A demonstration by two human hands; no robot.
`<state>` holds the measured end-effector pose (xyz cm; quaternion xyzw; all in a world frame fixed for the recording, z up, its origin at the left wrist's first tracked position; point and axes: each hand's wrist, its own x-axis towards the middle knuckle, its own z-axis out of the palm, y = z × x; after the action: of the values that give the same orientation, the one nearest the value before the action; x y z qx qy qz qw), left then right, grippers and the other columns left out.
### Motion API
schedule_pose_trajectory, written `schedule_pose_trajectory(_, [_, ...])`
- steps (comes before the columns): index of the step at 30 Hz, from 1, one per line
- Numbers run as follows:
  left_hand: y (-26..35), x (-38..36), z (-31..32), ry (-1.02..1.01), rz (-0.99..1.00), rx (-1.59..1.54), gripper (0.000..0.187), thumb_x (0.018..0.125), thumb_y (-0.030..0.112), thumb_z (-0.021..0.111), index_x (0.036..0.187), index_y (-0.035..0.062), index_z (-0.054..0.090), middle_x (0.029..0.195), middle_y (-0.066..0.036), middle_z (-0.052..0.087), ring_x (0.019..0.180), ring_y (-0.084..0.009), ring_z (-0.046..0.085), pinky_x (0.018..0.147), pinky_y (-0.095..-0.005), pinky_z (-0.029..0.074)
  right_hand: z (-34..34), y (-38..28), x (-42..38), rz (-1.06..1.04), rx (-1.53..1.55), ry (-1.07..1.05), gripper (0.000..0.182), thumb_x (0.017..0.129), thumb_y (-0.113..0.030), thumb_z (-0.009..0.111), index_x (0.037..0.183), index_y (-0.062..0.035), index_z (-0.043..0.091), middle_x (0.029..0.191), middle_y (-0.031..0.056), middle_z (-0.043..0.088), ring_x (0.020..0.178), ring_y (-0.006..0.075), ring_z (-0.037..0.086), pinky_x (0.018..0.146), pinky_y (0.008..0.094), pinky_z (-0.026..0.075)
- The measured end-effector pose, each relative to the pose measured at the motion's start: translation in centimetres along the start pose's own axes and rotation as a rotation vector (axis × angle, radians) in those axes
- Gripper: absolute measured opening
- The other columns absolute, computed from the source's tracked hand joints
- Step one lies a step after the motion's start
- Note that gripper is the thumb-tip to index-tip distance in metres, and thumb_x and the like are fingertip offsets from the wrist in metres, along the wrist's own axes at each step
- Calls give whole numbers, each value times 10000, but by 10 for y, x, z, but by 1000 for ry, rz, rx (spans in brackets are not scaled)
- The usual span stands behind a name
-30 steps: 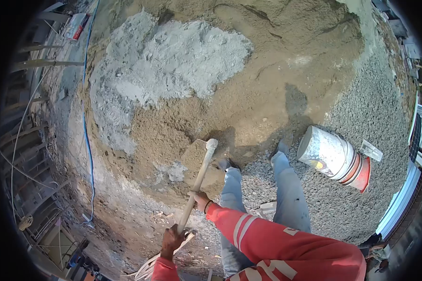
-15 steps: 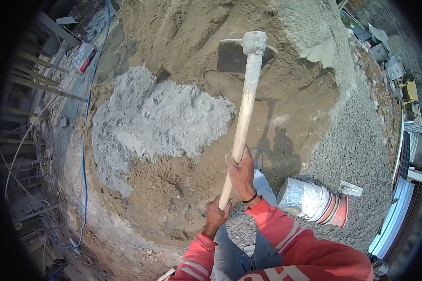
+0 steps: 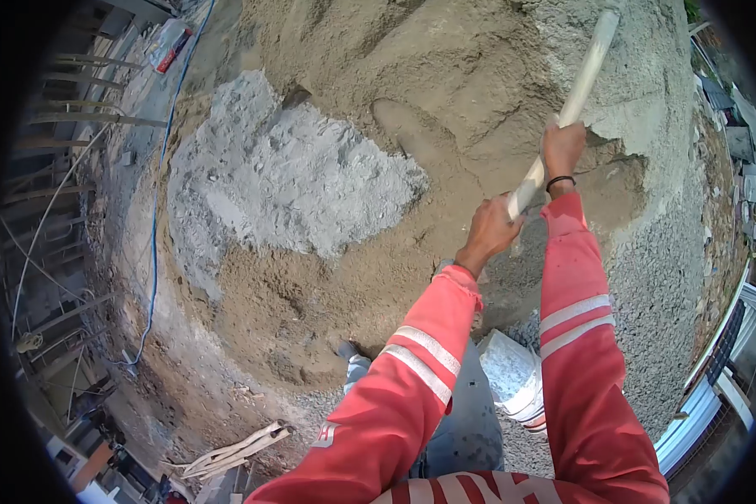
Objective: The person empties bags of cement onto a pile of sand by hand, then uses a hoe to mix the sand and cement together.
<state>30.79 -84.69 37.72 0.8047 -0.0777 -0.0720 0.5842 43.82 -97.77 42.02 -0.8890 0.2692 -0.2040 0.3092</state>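
We have swung the hoe handle (image 3: 575, 92) up toward one o'clock; our left hand (image 3: 489, 233) and right hand (image 3: 561, 147) stay clenched around it above the sand pile (image 3: 445, 101).

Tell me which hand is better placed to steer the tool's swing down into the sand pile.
Right, probably. The right hand grips higher up the wooden handle, nearer the head, which is out of frame. The left hand clasps the handle's lower end, suiting it more as a pivot.

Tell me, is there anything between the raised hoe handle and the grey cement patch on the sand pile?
Nothing visible. Both hands, left and right, grip the handle, raised above bare sand; the cement patch lies uncovered to its left.
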Motion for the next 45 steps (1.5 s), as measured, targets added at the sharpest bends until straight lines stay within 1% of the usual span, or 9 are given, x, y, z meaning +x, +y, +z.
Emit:
schedule_pose_trajectory(9, [-64, -71, -16, -179, -294, 139, 338, 811, 274, 663, 1032, 19, 650, 870, -244, 658, 835, -426, 636, 735, -480, 507, 54, 61, -90, 117, -65, -71, 433, 787, -220, 690, 1001, 120, 528, 933, 331, 616, 907, 472, 616, 793, 473, 492])
schedule_pose_trajectory(14, [-104, -114, -54, -258, -361, 190, 355, 817, 304, 660, 1012, 8, 648, 890, -242, 659, 853, -426, 635, 760, -487, 509, 90, 83, -153, 465, 16, -182, 362, 794, -237, 675, 942, 84, 593, 866, 282, 650, 820, 394, 675, 710, 450, 533])
schedule_pose_trajectory(17, [-139, -155, -74, -267, -398, 215, 359, 818, 309, 658, 1005, 3, 645, 906, -237, 661, 864, -417, 639, 771, -483, 515, 114, 107, -204, 403, 36, -269, 323, 814, -230, 649, 880, 83, 607, 777, 219, 648, 708, 337, 671, 609, 427, 532])
schedule_pose_trajectory(25, [-182, -245, -227, -186, -550, 360, 243, 730, 119, 637, 959, 78, 704, 990, -183, 680, 906, -337, 668, 795, -426, 536, 214, 156, -357, 934, 551, -509, 224, 889, -157, 495, 1031, 16, 520, 761, 81, 519, 632, 235, 567, 612, 424, 519])
schedule_pose_trajectory(29, [-198, -306, -314, -385, -564, 399, 253, 744, 147, 632, 978, 78, 695, 967, -177, 683, 896, -335, 674, 774, -432, 541, 208, 106, -431, 1082, 689, -454, 95, 894, -132, 454, 948, -67, 497, 717, 52, 484, 602, 208, 522, 581, 410, 510])
schedule_pose_trajectory(35, [-205, -453, -467, -431, -550, 584, 248, 760, 253, 645, 931, 75, 660, 850, -183, 667, 811, -386, 653, 714, -481, 531, 190, -3, -625, 1218, 971, -907, 136, 847, -151, 537, 764, -124, 433, 674, 31, 474, 616, 185, 485, 622, 366, 485])
schedule_pose_trajectory(40, [-149, -604, -594, -455, -825, 845, 267, 789, 276, 632, 981, 91, 614, 708, -181, 646, 679, -384, 645, 633, -493, 511, 169, -117, -826, 1712, 822, -1122, 203, 860, -145, 614, 1032, -85, 527, 967, 82, 578, 873, 230, 596, 806, 373, 526])
schedule_pose_trajectory(43, [-120, -681, -622, -367, -917, 897, 277, 802, 306, 628, 977, 94, 596, 755, -194, 650, 691, -400, 641, 625, -506, 508, 126, -175, -883, 1732, 813, -1293, 253, 865, -182, 627, 1074, -64, 546, 1046, 103, 599, 998, 234, 611, 803, 369, 517])
schedule_pose_trajectory(45, [-111, -708, -616, -349, -876, 901, 262, 779, 280, 670, 939, 89, 588, 748, -183, 658, 686, -400, 640, 605, -489, 505, 101, -183, -895, 1623, 828, -1281, 238, 849, -182, 654, 1011, -29, 571, 943, 88, 626, 878, 231, 652, 694, 347, 530])
